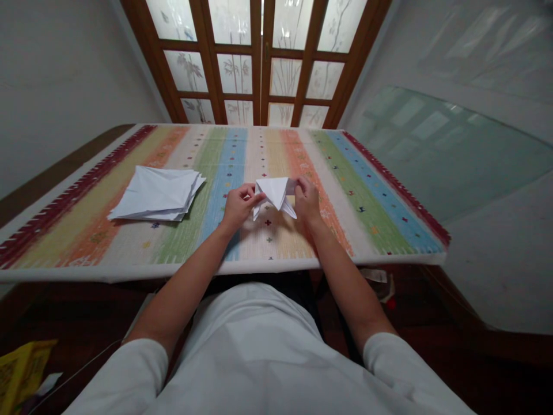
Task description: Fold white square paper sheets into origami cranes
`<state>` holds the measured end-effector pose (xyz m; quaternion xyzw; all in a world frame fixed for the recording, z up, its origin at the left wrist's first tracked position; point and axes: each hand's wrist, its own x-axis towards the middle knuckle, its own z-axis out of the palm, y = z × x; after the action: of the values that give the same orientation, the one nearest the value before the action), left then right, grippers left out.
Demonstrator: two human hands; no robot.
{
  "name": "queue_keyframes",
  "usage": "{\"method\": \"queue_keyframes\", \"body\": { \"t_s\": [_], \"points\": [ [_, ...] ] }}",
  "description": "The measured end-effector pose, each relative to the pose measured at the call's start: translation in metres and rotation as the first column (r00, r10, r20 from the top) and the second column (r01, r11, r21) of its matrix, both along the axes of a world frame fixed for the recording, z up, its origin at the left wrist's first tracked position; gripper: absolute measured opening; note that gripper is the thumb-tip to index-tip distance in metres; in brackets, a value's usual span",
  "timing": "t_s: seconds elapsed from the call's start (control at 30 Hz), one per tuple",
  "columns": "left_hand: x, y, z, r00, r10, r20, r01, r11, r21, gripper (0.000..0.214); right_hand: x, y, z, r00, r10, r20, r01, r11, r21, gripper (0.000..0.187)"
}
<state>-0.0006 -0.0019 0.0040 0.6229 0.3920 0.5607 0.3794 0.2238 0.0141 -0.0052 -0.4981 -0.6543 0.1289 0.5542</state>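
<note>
A piece of folded white paper (273, 189) is held just above the table between my two hands, with a triangular flap facing me and narrow points sticking out below. My left hand (240, 206) pinches its left side, the thumb lying along the front. On the opposite side, my right hand (306, 199) has its fingers closed around the right edge, and part of the paper there is hidden behind them. Left of my hands lies a loose stack of white paper sheets (158, 193), their corners fanned out unevenly.
A striped, colourful cloth (371, 202) covers the table, whose near edge runs just in front of my body. Wooden doors (261, 63) with patterned glass stand beyond the far edge. A sheet of glass (449, 144) leans at the right wall. Something yellow (26, 369) is at lower left.
</note>
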Motion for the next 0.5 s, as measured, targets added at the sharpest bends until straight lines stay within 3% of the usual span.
{"method": "queue_keyframes", "body": {
  "t_s": [0.1,0.27,0.37,0.5],
  "points": [
    [-0.0023,0.0040,-0.0018,0.995,0.020,0.101,-0.012,0.997,-0.083,0.064,0.0021,0.0000,0.0006,0.992,-0.008,0.127,0.004,0.999,0.031,0.009],
    [-0.0083,0.0105,-0.0059,0.993,0.012,0.122,0.015,0.975,-0.220,0.043,0.0064,0.0030,-0.0004,0.974,-0.033,0.226,0.038,0.999,-0.019,0.038],
    [-0.0064,0.0094,-0.0073,0.998,0.062,0.020,-0.058,0.986,-0.156,0.036,0.0079,0.0041,0.0004,0.967,-0.097,0.236,0.118,0.990,-0.079,0.040],
    [0.0008,0.0045,-0.0089,0.954,0.173,-0.244,-0.166,0.985,0.048,0.036,0.0076,0.0039,0.0023,0.962,-0.172,0.213,0.203,0.970,-0.136,0.041]
  ]
}}
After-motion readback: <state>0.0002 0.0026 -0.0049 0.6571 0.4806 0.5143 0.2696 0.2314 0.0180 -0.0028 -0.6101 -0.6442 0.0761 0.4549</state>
